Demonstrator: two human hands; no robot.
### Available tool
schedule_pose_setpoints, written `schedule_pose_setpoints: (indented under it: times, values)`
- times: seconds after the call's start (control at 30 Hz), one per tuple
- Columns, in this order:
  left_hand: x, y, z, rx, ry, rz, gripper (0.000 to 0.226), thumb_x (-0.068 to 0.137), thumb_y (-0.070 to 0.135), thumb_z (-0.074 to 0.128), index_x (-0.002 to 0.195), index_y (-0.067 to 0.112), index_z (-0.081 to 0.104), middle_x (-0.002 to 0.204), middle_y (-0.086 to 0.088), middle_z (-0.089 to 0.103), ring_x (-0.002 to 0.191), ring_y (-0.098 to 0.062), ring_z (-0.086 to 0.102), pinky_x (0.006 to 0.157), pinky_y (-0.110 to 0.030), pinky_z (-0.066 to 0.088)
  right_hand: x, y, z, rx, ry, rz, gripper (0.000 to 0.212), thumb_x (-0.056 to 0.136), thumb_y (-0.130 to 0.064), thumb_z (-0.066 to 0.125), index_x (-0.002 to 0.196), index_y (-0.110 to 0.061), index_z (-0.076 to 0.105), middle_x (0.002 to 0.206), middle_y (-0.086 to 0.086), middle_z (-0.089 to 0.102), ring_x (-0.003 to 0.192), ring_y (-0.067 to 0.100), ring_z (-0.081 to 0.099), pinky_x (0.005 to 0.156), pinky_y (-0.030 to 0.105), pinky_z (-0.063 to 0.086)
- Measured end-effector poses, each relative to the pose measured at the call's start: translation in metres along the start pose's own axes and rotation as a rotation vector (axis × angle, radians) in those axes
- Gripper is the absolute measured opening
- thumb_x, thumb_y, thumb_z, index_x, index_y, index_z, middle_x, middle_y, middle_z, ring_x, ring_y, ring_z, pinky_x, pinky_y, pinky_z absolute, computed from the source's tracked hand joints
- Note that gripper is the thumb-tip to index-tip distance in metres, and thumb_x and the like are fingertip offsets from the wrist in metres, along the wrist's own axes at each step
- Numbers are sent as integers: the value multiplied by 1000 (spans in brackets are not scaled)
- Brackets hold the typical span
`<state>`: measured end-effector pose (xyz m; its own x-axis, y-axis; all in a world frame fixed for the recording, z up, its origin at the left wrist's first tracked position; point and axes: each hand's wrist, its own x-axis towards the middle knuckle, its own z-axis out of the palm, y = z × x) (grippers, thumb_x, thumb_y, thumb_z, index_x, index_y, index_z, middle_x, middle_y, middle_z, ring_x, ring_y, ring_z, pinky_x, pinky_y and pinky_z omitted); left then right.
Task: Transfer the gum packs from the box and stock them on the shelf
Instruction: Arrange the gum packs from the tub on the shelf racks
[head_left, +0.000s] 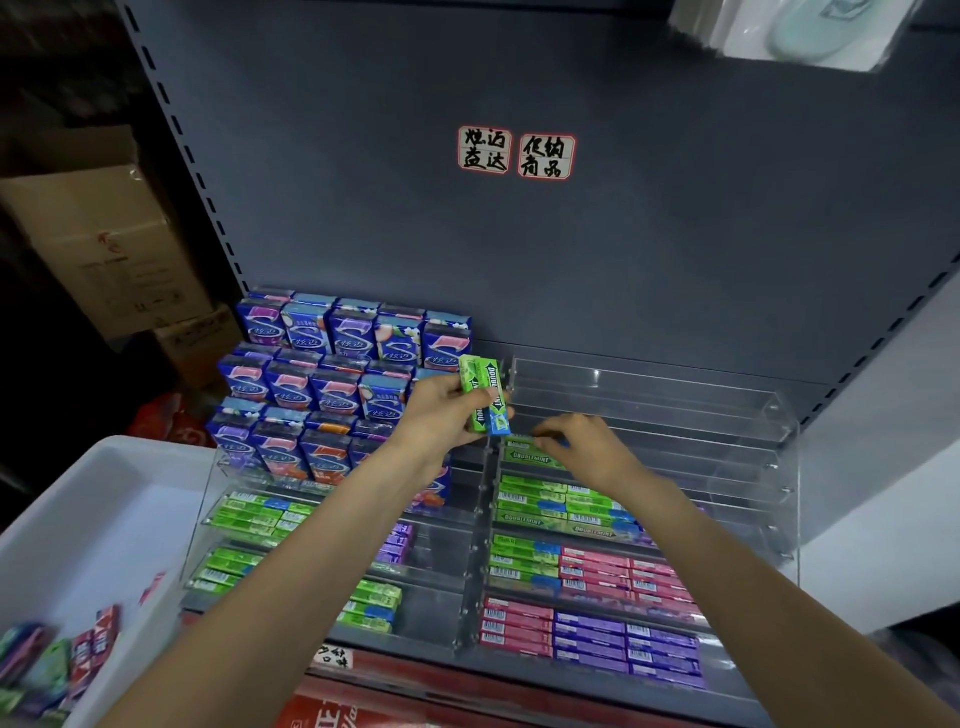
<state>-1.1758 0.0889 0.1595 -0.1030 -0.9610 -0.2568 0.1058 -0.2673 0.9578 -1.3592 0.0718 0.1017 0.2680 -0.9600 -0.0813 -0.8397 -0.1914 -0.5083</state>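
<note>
Gum packs (485, 395) upright in left hand (441, 415), long axis vertical

A green gum pack (485, 395) with a blue end, lettered Doublemint, stands nearly upright at the centre of the view, pinched in the grip of the left hand (441, 415). At its 4 o'clock, a second green pack (530, 453) lies flat in an upper tier of the clear shelf rack (727, 415), under the fingertips of the right hand (582, 449). Lower tiers toward 5 o'clock hold flat rows of green, pink and purple packs (597, 587). At 8 o'clock, the white box (93, 509) holds a loose jumble of packs (52, 665) in its near corner.
</note>
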Motion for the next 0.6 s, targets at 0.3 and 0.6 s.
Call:
schedule_pose_setpoints:
  times: [0.3, 0.6]
  values:
    - [-3, 1, -1, -19, -11, 13, 8, 91, 5, 57, 96, 9, 61, 90, -3, 70, 76, -13, 70, 77, -28, 57, -7, -3, -5, 25, 33, 25, 29, 96, -25, 52, 119, -11, 63, 116, 6, 64, 107, 20, 58, 91, 27, 45]
    - [-1, 0, 16, 21, 29, 97, 14, 88, 4, 62, 99, 12, 64, 89, 0, 70, 79, -14, 66, 76, -31, 55, -22, -50, -20, 901, 141, 46, 24, 86, -8, 64, 110, -8, 63, 95, 12, 71, 82, 17, 69, 79, 24, 56]
